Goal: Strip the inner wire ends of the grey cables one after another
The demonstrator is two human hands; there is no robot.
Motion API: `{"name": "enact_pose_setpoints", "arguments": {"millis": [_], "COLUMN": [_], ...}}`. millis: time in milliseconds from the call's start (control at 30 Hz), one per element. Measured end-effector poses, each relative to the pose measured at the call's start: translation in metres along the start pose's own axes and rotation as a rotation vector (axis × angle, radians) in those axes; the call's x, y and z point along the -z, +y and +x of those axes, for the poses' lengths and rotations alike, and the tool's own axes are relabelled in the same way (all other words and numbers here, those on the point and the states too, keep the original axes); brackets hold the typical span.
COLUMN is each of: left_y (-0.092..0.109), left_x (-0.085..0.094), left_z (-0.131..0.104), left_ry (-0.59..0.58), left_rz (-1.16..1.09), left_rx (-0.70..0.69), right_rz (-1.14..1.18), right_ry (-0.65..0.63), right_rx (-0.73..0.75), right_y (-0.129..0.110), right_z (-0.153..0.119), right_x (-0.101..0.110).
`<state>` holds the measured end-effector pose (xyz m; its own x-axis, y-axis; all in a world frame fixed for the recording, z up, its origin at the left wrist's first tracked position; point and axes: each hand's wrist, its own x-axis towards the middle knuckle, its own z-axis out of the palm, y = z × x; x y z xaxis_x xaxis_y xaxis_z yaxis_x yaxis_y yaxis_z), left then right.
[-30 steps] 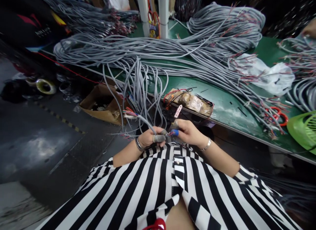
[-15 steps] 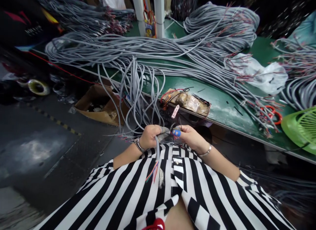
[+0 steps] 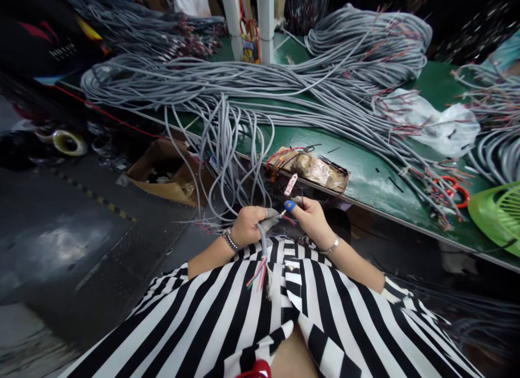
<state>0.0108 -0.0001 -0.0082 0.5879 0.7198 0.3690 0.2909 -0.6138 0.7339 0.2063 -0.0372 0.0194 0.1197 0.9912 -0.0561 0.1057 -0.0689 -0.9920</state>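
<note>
Grey cable [image 3: 263, 241] is the workpiece; it sits at the centre of the frame, in front of the striped shirt [image 3: 227, 318]. Left hand [image 3: 247, 225]: fingers closed around the cable, grey covers on the fingertips. Right hand [image 3: 316, 222]: thumb and fingers bent just beside short red wires [image 3: 289, 220], with a blue wrap [image 3: 290, 206] on the thumb; from where I stand I cannot tell whether they pinch a wire.

Status: the jacket is off at the hanging end, exposing coloured wires [image 3: 257, 273] and a pale, frayed tuft [image 3: 269, 283]. Work between the fingertips appears unfinished; any join there is too small to verify. Bare ends also show on the bundled cables [image 3: 182, 83], but which are complete cannot be determined.

Materials: smooth, rounded jackets lie in long loops across the glossy green worktop [image 3: 368, 169], some sagging over its edge at centre-left. Crumpled translucent plastic [image 3: 455, 131] lies upper right; a tape-wrapped block [image 3: 319, 169] sits at the near edge.
</note>
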Motion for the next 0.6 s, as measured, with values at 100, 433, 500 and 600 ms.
{"name": "enact_pose_setpoints", "arguments": {"millis": [100, 433, 500, 600], "left_y": [0.002, 0.009, 0.008, 0.004], "left_x": [0.003, -0.001, -0.004, -0.01], "left_z": [-0.001, 0.02, 0.026, 0.029], "left_ry": [0.074, 0.351, 0.366, 0.365], "left_rz": [-0.067, -0.158, -0.17, -0.169], "left_rx": [-0.009, 0.151, 0.176, 0.185], "right_rz": [0.122, 0.201, 0.272, 0.436], "right_ry": [0.191, -0.018, -0.033, -0.097], "right_rx": [-0.029, -0.187, -0.207, -0.245], "right_y": [0.006, -0.007, -0.007, -0.001], "right_z": [0.008, 0.046, 0.05, 0.052], "right_x": [0.007, 0.006, 0.001, -0.002]}}
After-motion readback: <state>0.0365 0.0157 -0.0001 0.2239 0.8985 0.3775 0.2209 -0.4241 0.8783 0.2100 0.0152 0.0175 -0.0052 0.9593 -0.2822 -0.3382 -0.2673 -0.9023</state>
